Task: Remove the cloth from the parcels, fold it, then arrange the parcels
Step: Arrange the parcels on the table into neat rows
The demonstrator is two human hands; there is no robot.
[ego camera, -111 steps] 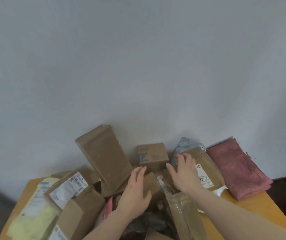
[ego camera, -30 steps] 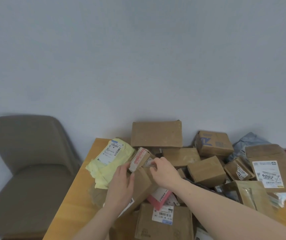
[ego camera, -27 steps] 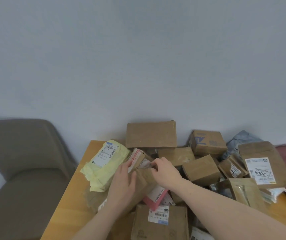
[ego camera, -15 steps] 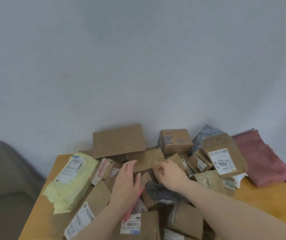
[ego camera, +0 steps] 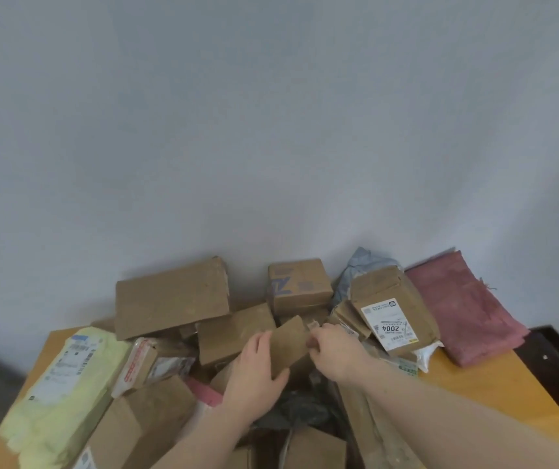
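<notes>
Matt brown cardboard parcels (ego camera: 173,297), coarse pink cloth (ego camera: 462,306), smooth wooden table (ego camera: 494,387)

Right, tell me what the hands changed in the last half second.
Both hands have taken hold of a small brown parcel and tipped it up over the pile: the left hand grips its near edge, the right hand pinches its far side. Half a second ago they only rested on the pile. The folded pink cloth stays at the table's right end.
</notes>
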